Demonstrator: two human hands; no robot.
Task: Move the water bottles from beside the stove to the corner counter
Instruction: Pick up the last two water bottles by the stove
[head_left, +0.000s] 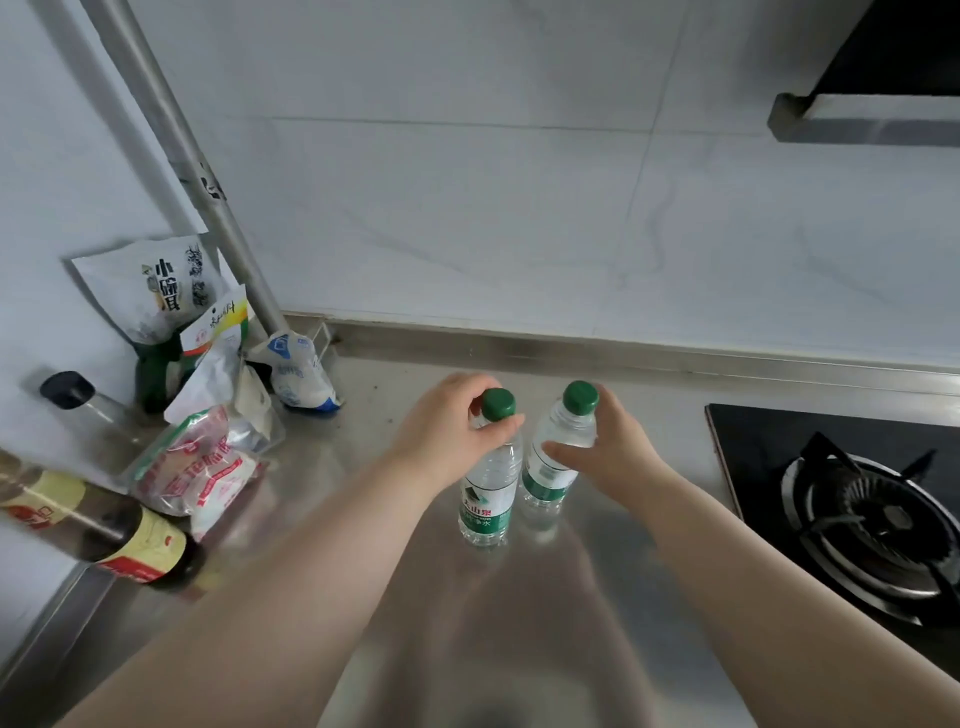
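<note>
Two clear water bottles with green caps and green labels stand upright side by side on the steel counter (374, 519), left of the stove. My left hand (447, 431) is wrapped around the neck of the left water bottle (485, 499), just under its cap. My right hand (613, 447) grips the upper body of the right water bottle (553, 467) from its right side. Both bottles rest on the counter.
A black gas stove (852, 509) with a burner lies at the right. The left corner holds food bags (202, 462), a white salt bag (298, 371), a metal pipe (208, 192) and dark sauce bottles (119, 535). A range hood (872, 114) hangs at the upper right.
</note>
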